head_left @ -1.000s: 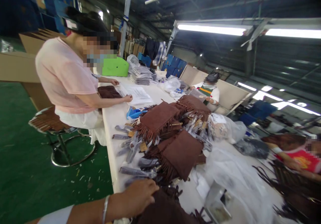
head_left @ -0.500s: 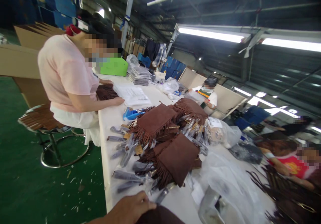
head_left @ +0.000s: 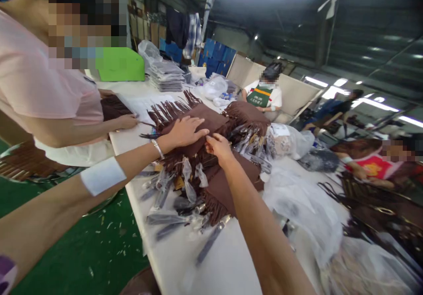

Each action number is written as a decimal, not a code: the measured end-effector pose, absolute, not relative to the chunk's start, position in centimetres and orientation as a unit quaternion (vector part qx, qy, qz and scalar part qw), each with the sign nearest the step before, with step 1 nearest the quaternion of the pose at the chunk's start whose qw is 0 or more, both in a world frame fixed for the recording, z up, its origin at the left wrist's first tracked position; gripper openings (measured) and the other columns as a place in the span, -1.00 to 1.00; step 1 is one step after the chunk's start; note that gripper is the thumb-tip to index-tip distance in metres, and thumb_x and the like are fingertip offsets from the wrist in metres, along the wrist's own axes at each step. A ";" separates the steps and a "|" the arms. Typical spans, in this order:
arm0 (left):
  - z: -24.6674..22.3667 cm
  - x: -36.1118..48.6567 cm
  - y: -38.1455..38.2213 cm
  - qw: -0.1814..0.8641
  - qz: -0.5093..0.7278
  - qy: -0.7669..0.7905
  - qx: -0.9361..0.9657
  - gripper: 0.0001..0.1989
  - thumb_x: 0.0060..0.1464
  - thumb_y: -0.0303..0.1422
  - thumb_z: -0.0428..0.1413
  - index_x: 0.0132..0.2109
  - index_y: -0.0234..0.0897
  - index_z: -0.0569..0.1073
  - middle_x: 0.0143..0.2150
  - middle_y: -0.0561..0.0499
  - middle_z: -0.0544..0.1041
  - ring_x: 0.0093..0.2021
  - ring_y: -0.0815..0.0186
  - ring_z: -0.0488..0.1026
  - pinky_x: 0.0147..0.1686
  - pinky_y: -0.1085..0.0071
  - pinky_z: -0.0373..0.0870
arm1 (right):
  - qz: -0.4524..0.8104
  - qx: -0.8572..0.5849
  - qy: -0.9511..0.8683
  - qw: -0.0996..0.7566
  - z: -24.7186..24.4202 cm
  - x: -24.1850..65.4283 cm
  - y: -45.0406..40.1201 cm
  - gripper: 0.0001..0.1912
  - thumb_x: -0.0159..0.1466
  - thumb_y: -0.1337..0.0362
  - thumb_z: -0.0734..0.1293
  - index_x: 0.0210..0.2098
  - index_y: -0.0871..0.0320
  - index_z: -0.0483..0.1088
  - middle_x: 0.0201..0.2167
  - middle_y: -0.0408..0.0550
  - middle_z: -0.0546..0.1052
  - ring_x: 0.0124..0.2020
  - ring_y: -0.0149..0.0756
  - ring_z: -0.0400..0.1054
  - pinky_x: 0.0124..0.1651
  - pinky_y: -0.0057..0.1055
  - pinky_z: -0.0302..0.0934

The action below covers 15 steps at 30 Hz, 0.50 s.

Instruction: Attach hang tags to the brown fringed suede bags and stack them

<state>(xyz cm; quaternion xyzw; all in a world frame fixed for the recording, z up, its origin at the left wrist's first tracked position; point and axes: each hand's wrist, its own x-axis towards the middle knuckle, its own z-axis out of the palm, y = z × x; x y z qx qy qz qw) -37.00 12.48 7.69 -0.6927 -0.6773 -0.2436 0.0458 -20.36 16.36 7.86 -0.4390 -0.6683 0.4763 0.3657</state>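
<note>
My left hand lies with fingers stretched out over a brown fringed bag on top of a pile. A bracelet circles that wrist, and a white patch sits on the forearm. Beside it my right hand is closed, with thumb and fingertips pinched at the near edge of the same bag. Below, a second brown fringed bag shows partly behind my right forearm. Plastic-wrapped straps or handles and small tan tags stick out of the pile towards me.
A person in a pink top works close on the left, near a green box. Clear plastic bags cover the right of the white table. Further back sits a person in a green apron; another person in red works at right.
Earlier one hand was low in the view on a brown piece. Now both hands reach forward over the pile, and a fringed bag lies under them. The view has moved closer to the pile.
</note>
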 end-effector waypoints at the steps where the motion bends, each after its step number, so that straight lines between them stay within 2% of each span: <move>1: 5.9 -37.0 14.0 0.015 -0.219 -0.681 -0.699 -0.34 0.28 0.04 -0.11 0.34 -0.29 0.17 0.36 -0.18 0.17 0.32 0.00 0.09 0.27 0.07 0.03 | 0.462 -0.455 -0.674 0.354 6.6 -19.8 17.1 -0.88 0.16 0.26 0.34 -0.31 0.17 0.41 -0.59 -0.27 0.42 -0.61 -0.49 0.26 -0.46 -0.52 0.20; 3: 2.5 -36.9 15.9 -0.013 -0.203 -0.682 -0.702 -0.29 0.27 0.02 -0.07 0.38 -0.34 0.08 0.40 -0.24 0.06 0.34 -0.03 0.04 0.26 0.08 0.03 | 0.425 -0.487 -0.684 0.339 4.0 -16.7 17.3 -0.83 0.13 0.30 0.35 -0.27 0.17 0.47 -0.51 -0.21 0.50 -0.51 -0.43 0.34 -0.33 -0.45 0.25; 5: 0.2 -36.6 16.5 0.002 -0.202 -0.679 -0.706 -0.28 0.26 -0.01 -0.05 0.40 -0.30 0.01 0.43 -0.22 -0.04 0.35 -0.05 -0.02 0.27 0.07 -0.02 | 0.379 -0.528 -0.683 0.334 1.7 -11.7 16.1 -0.79 0.14 0.26 0.33 -0.23 0.13 0.51 -0.36 -0.15 0.56 -0.36 -0.35 0.40 -0.19 -0.39 0.25; 7: -0.8 -36.4 16.8 0.027 -0.196 -0.671 -0.714 -0.30 0.25 -0.04 -0.03 0.40 -0.22 0.01 0.45 -0.15 -0.09 0.36 -0.07 -0.07 0.28 0.04 -0.08 | 0.328 -0.584 -0.663 0.334 -0.1 -6.6 14.1 -0.73 0.15 0.18 0.32 -0.19 0.13 0.51 -0.19 -0.04 0.56 -0.17 -0.24 0.40 -0.06 -0.33 0.21; 9: -0.9 -36.0 17.1 0.044 -0.185 -0.670 -0.718 -0.31 0.22 -0.05 0.00 0.39 -0.17 0.05 0.45 -0.11 -0.10 0.35 -0.12 -0.10 0.28 0.00 -0.10 | 0.285 -0.646 -0.624 0.335 -1.6 -2.8 12.1 -0.58 0.14 0.08 0.32 -0.09 0.19 0.47 -0.07 0.08 0.52 -0.08 -0.14 0.38 -0.05 -0.28 0.19; 12: -0.8 -35.5 17.5 0.056 -0.177 -0.677 -0.712 -0.32 0.22 -0.08 0.00 0.39 -0.16 0.05 0.45 -0.10 -0.11 0.34 -0.17 -0.11 0.26 -0.06 -0.08 | 0.285 -0.705 -0.562 0.326 -3.9 -0.6 10.0 -0.35 0.09 -0.07 0.36 0.02 0.27 0.39 -0.21 0.10 0.55 -0.26 -0.12 0.43 -0.22 -0.29 0.22; 15: -0.9 -35.5 17.5 0.062 -0.179 -0.675 -0.713 -0.32 0.24 -0.07 -0.02 0.40 -0.16 0.02 0.45 -0.11 -0.11 0.34 -0.17 -0.10 0.25 -0.06 -0.05 | 0.329 -0.714 -0.515 0.341 -5.1 -1.1 9.7 -0.35 0.02 -0.09 0.42 -0.09 0.29 0.43 -0.43 0.00 0.55 -0.37 -0.15 0.42 -0.32 -0.34 0.20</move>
